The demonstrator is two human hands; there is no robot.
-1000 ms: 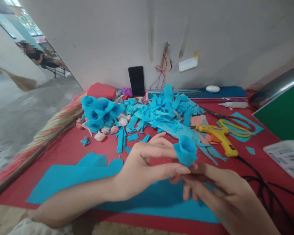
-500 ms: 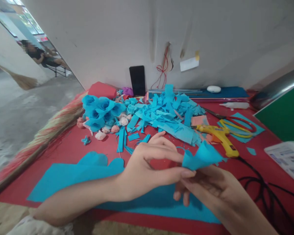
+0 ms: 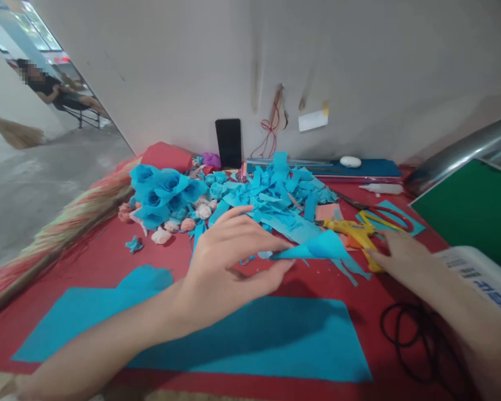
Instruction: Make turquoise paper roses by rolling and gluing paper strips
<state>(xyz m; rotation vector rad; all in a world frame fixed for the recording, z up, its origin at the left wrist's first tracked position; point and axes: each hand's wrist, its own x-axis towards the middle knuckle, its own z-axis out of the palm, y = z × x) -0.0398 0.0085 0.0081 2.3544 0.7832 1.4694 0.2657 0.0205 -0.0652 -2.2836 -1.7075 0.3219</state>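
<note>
My left hand [image 3: 237,259] pinches the narrow end of a blue crepe paper flower [image 3: 317,247] between thumb and fingers. The rolled paper lies sideways, its flared end to the right. My right hand [image 3: 401,253] is closed around the handle of a yellow glue gun [image 3: 354,230] lying on the red table, with the thumb on the near side and some fingers hidden. Below my left hand, a large blue crepe paper sheet [image 3: 250,340] is spread flat. Another cut piece of blue paper with a rounded edge [image 3: 146,277] rests over its far left part.
Finished blue paper flowers [image 3: 162,192] and a heap of blue scraps [image 3: 271,189] lie at the back. Scissors [image 3: 394,217] are behind the glue gun. A black cord [image 3: 417,334] coils at right, near a white box [image 3: 480,278]. A phone [image 3: 229,143] leans on the wall.
My right hand has let go of the blue paper flower and moved right to the glue gun. My left hand has tilted the flower onto its side.
</note>
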